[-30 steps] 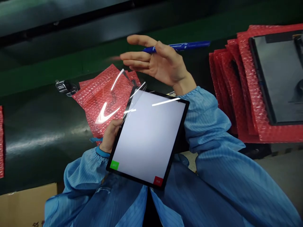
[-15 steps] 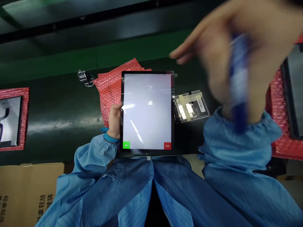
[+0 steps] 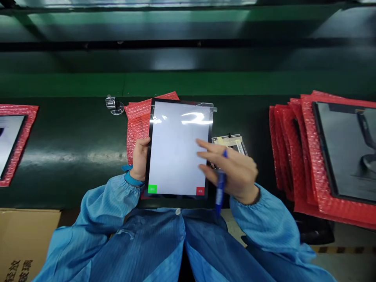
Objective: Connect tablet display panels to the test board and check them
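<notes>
A tablet-like touchscreen panel with a lit white screen stands in the middle, a green box at its lower left and a red one at its lower right. My left hand grips its left edge, thumb on the front. Over the panel's right side is my right hand, slightly blurred, fingers stretched toward the screen; whether they touch it I cannot tell. A blue marker pen is tucked in that hand, pointing down. Partly hidden behind the right hand lies a circuit board assembly with tape and a label.
Red bubble-wrap bags lie behind the panel, beside a small metal-and-clear object. At right is a stack of red bubble-wrap bags topped by another panel. One more panel rests at left; a cardboard box sits below.
My right hand has come down and left from high on the right to the panel's right side, still with the pen. The camera view has shifted; my left hand keeps its hold.
</notes>
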### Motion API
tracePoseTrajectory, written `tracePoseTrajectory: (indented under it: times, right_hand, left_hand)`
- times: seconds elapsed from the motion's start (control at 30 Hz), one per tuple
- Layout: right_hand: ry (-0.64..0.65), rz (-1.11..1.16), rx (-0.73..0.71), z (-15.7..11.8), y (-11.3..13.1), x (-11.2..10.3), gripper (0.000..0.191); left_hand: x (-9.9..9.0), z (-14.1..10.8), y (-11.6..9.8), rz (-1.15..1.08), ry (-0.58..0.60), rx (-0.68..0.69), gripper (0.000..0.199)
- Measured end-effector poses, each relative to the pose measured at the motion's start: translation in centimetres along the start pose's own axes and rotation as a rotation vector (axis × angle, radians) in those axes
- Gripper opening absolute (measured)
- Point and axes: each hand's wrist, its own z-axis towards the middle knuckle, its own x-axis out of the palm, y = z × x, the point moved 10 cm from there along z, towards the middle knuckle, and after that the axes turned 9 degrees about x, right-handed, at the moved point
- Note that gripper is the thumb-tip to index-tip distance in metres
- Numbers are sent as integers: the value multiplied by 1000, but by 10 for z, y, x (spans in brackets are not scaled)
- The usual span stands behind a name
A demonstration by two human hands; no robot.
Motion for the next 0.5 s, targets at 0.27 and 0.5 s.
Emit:
tracePoseTrajectory:
  times: [0.27, 0.5]
  right_hand:
    - [-208, -149, 522, -48, -164, -27, 19]
    - [-88, -294, 475, -67, -191, -7, 23]
  left_hand:
    - [-10, 3, -12, 15, -56, 133, 13]
    - [-12, 7, -13, 76, -36, 181, 15]
